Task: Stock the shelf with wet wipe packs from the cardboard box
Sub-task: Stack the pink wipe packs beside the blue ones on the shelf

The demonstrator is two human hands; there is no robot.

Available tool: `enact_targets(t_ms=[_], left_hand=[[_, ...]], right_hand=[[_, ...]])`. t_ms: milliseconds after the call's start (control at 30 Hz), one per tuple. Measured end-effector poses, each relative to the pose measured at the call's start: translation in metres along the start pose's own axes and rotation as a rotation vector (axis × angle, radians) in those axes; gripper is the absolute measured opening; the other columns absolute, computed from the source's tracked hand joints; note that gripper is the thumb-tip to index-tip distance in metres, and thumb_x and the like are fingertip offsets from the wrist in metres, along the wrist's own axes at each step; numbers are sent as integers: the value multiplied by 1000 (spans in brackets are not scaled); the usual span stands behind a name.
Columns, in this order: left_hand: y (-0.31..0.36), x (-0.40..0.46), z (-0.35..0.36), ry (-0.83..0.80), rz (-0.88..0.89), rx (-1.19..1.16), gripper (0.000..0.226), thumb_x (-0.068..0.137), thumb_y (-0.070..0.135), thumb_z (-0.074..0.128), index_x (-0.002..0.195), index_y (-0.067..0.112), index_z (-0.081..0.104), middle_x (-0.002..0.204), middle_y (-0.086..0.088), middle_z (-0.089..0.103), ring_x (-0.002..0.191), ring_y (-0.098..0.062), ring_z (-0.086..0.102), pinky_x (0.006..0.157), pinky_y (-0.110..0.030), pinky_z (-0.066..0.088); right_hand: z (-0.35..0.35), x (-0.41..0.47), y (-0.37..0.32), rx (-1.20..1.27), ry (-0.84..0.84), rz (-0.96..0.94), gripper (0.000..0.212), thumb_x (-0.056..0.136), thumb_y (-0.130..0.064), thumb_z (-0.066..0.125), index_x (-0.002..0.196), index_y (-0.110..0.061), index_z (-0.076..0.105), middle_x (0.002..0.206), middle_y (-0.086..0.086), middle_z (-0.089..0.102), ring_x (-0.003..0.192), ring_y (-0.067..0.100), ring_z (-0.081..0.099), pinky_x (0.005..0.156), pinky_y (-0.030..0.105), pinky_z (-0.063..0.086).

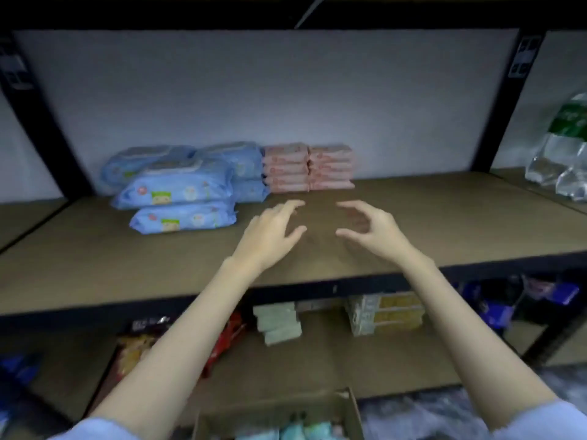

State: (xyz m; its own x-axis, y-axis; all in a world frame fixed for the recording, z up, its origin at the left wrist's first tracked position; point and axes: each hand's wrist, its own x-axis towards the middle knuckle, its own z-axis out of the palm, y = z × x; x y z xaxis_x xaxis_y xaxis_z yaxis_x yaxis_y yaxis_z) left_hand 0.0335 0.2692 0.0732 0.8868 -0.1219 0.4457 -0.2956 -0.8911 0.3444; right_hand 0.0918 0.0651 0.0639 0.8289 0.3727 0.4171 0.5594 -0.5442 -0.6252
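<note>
Two stacked shelf boards [413, 217], grey wall [254, 90]

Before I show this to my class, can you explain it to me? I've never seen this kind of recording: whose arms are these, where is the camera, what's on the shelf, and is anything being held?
There is one picture, from a wide-angle camera on a person's head, looking forward and down. The arms are that person's own. The left hand and right hand hover apart above the brown shelf, fingers loosely spread, holding nothing. At the back of the shelf lie blue wipe packs and, beside them, two stacks of pink packs. The cardboard box sits at the bottom edge, with pale packs inside. Bagged bottles stand far right. A lower shelf holds other goods, too blurred to name.
</note>
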Motion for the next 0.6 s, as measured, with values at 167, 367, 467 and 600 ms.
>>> enact_targets(t_ms=[167, 367, 467, 600], left_hand=[[16, -132, 0, 5, -45, -213, 38, 92, 25, 53, 130, 21, 47, 117, 6, 58, 110, -7, 52, 97, -26, 41], [-21, -252, 78, -248, -310, -299, 34, 90, 22, 57, 123, 19, 52, 111, 3, 62, 105, -12, 57, 92, -32, 46], [-41, -303, 129, -403, -518, -353, 31, 89, 17, 57, 120, 13, 54, 105, -2, 63, 100, -21, 61, 87, -31, 46], [-63, -362, 187, -614, -725, -376, 31, 91, 12, 52, 122, 9, 53, 99, -1, 61, 92, -25, 61, 81, -30, 47]], right_hand=[[18, -116, -33, 108, -40, 31, 37, 82, -20, 69, 117, -24, 59, 103, -6, 63, 91, 8, 60, 81, 19, 48], [96, -217, -2, 162, -288, 273, 28, 80, -16, 71, 106, -21, 63, 96, -2, 64, 87, 12, 61, 80, 18, 47], [142, -255, 28, 151, -462, 448, 30, 81, -13, 70, 110, -9, 63, 91, 1, 61, 86, 12, 58, 73, 14, 45], [190, -292, 63, 88, -671, 624, 30, 82, -10, 69, 111, -2, 62, 89, 10, 62, 85, 16, 54, 60, 13, 37]])
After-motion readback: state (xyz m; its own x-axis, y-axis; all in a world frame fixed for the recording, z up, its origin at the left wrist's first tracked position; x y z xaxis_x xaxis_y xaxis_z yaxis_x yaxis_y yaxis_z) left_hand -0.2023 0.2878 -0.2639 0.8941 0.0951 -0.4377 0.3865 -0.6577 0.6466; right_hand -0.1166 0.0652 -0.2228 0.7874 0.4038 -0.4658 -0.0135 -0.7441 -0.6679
